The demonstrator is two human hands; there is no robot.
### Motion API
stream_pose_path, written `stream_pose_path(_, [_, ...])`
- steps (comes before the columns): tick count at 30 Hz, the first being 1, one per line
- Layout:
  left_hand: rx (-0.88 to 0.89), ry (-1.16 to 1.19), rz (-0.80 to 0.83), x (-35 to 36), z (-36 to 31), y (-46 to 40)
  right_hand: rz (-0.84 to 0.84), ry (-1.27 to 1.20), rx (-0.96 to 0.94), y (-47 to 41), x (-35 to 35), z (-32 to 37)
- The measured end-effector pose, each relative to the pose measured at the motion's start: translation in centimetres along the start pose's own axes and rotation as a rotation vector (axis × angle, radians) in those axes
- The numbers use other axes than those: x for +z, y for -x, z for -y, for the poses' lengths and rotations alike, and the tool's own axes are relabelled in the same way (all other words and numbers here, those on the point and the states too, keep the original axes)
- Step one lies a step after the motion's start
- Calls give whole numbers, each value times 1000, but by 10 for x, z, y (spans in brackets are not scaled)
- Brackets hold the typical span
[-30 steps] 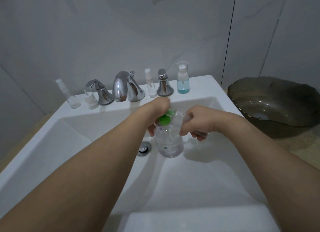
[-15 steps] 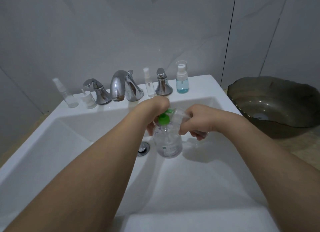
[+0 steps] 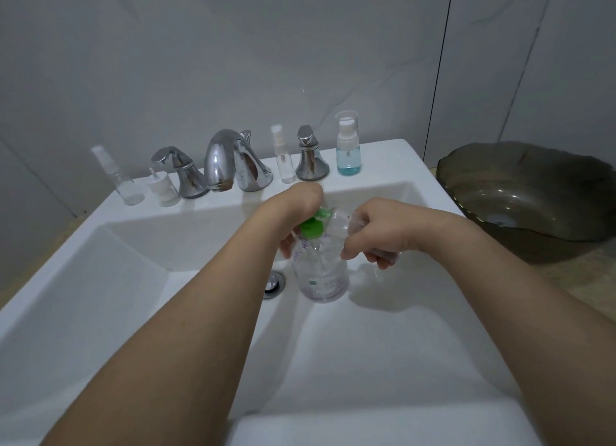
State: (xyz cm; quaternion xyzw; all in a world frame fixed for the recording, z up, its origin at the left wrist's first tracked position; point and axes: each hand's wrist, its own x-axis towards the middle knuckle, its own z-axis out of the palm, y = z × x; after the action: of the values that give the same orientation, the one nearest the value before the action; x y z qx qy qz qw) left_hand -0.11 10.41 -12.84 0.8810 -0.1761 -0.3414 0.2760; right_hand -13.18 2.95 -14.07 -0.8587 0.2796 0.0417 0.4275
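Fingers (image 3: 285,247) of left hand (image 3: 297,208) behind clear bottle (image 3: 322,274); vial (image 3: 347,221) half-covered in right hand (image 3: 378,235)

Dim, greyish light. Pale grey marbled wall tiles (image 3: 233,62), dark vertical joints at rt. White rectangular sink (image 3: 100,312) in front. Chrome faucet (image 3: 226,159) w/ lever handles (image 3: 181,172) on back ledge, drain (image 3: 275,284) in basin. Dark glass vessel bowl (image 3: 533,192) at rt on beige countertop (image 3: 586,275).

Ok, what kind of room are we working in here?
Most likely a bathroom: a white sink with a chrome tap, and a blue pump bottle standing on the sink's back ledge.
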Motion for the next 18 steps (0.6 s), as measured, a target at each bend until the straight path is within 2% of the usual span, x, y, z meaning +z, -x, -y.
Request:
stream_pose_path(5, [8, 3, 150, -11, -2, -1, -35, -23, -27, 0, -1, 2])
stream_pose_path(8, [14, -21, 171, -11, -4, -3, -38, -26, -25, 0, 0, 1])
stream_pose_path(18, [38, -15, -44, 4, 0, -3, -7, -8, 28, -4, 2, -1])
